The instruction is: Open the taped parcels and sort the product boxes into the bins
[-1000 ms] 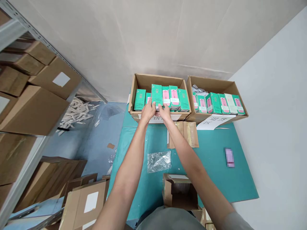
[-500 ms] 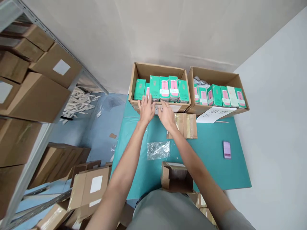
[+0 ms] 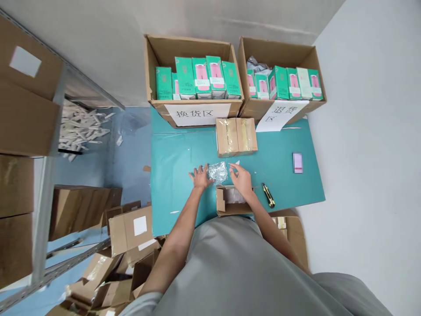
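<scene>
My left hand (image 3: 200,176) has its fingers spread on the table, at the left edge of a clear piece of bubble wrap (image 3: 218,172). Just right of the wrap, my right hand (image 3: 241,180) is loosely bent, with thumb and forefinger apart and nothing visible between them. Below that hand stands an open small cardboard box (image 3: 221,203) with something whitish inside. Beyond the wrap are two taped cardboard boxes (image 3: 237,136), side by side. A yellow and black utility knife (image 3: 268,195) lies to the right of my right hand.
Two large open cartons, left (image 3: 154,103) and right (image 3: 255,105), hold green and pink boxes and bear paper signs. A phone (image 3: 297,163) lies on the right of the green table (image 3: 177,149). A shelf (image 3: 46,210) with cartons stands left; more boxes (image 3: 131,228) lie on the floor.
Both hands have come back from the front of the left carton to the bubble wrap. My view has shifted, now showing the carton's sign and the utility knife.
</scene>
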Motion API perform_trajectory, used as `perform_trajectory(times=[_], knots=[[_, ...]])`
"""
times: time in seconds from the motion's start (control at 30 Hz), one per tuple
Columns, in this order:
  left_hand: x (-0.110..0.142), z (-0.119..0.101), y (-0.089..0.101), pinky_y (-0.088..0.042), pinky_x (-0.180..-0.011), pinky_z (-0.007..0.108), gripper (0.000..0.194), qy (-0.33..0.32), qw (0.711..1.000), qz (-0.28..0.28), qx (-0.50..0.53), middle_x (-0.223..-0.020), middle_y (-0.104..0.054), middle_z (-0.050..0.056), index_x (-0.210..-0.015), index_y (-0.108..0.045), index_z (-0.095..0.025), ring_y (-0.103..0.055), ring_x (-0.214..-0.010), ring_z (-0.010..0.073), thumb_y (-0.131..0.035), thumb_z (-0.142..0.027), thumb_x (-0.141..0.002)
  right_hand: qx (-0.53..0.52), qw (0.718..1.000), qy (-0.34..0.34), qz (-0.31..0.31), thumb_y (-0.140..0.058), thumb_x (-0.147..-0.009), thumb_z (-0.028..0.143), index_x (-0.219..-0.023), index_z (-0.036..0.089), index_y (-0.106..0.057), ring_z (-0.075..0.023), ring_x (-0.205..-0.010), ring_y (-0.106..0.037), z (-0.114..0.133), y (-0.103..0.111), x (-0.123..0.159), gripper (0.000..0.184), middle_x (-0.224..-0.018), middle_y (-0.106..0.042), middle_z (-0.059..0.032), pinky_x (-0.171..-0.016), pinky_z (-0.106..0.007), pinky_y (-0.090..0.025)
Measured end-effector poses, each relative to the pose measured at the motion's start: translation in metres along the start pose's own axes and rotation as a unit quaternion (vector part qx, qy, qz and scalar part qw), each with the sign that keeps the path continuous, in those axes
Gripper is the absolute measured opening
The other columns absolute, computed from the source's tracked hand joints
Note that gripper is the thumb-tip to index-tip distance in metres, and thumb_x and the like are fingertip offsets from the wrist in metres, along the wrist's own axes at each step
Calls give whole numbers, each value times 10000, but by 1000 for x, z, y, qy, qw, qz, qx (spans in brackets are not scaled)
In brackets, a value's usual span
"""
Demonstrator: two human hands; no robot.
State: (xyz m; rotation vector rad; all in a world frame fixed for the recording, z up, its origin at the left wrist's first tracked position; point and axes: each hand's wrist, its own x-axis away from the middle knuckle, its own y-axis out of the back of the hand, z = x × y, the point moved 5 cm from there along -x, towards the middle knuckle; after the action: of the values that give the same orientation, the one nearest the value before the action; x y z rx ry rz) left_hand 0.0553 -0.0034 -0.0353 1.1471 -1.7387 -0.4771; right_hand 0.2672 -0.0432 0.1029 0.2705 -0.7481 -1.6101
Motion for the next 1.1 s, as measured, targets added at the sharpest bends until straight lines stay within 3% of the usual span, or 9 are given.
perform_trajectory(times=[0.13, 0.27, 0.43, 0.57, 0.63, 0.73, 0.83, 0.93, 1.1], knots=[[17, -7, -2, -121, -1367, 681, 575, -23, 998, -58, -10, -1328, -769, 239, -1504, -713, -194, -599, -1413, 434, -674, -223, -931, 24, 1000, -2, -8, -568, -1060, 331, -1366, 251, -780, -254, -895, -802, -16, 21, 20, 381, -1342, -834, -94, -1009, -415, -603], [35, -16, 26, -292, -1330, 554, 413, -55, 991, -102, 59, -1249, -777, 211, -1287, -821, -180, -691, -1269, 372, -518, -190, -1006, 45, 999, -5, -31, -584, -1064, 310, -1386, 237, -772, -251, -941, -808, -25, 43, 32, 379, -1404, -803, -117, -1049, -427, -600], [95, -58, 94, -510, -1147, 439, 246, -161, 940, -195, 227, -1177, -770, 122, -1113, -844, -224, -703, -1163, 323, -631, -314, -1029, -2, 996, 46, -71, -639, -1046, 373, -1627, 262, -609, -259, -1033, -791, -16, 75, 59, 593, -1567, -669, -159, -984, -447, -660], [159, -102, 113, -546, -1133, 429, 137, -207, 907, -134, 342, -1138, -765, 83, -1045, -855, -245, -695, -1187, 309, -794, -330, -956, -26, 989, 110, -96, -693, -1032, 463, -1796, 364, -342, -281, -1150, -770, -2, 107, 93, 847, -1764, -442, -142, -921, -450, -698], [177, -115, 100, -566, -1114, 444, 88, -188, 892, -78, 403, -1092, -768, 79, -960, -848, -243, -703, -1176, 313, -845, -309, -902, -22, 988, 118, -97, -683, -1044, 485, -1801, 369, -328, -287, -1151, -772, -6, 118, 107, 844, -1729, -482, -145, -921, -457, -701], [181, -122, 61, -561, -1119, 462, 85, -144, 868, 7, 474, -1027, -788, 77, -875, -821, -226, -729, -1124, 310, -876, -282, -843, -22, 991, 90, -94, -664, -1057, 497, -1694, 300, -526, -257, -986, -789, -27, 125, 121, 681, -1478, -704, -156, -859, -426, -700], [173, -121, 13, -532, -1162, 469, 141, -115, 852, 84, 504, -1067, -825, 85, -898, -825, -216, -743, -1134, 307, -889, -318, -824, -45, 994, 52, -82, -652, -1051, 510, -1420, 235, -737, -221, -822, -773, -48, 117, 130, 467, -1213, -813, -128, -798, -390, -682], [167, -115, -24, -507, -1207, 491, 256, -80, 845, 124, 515, -1137, -847, 83, -987, -848, -215, -748, -1171, 314, -914, -374, -797, -86, 994, 32, -63, -656, -1039, 499, -1226, 236, -781, -223, -822, -787, -53, 98, 140, 345, -1133, -832, -100, -795, -370, -666], [165, -92, -34, -496, -1244, 536, 360, -64, 859, 97, 499, -1251, -849, 91, -1121, -863, -216, -744, -1254, 344, -893, -419, -825, -72, 997, 17, -25, -616, -1081, 396, -1185, 258, -755, -261, -926, -823, -48, 63, 144, 222, -1131, -846, -79, -888, -385, -644]])
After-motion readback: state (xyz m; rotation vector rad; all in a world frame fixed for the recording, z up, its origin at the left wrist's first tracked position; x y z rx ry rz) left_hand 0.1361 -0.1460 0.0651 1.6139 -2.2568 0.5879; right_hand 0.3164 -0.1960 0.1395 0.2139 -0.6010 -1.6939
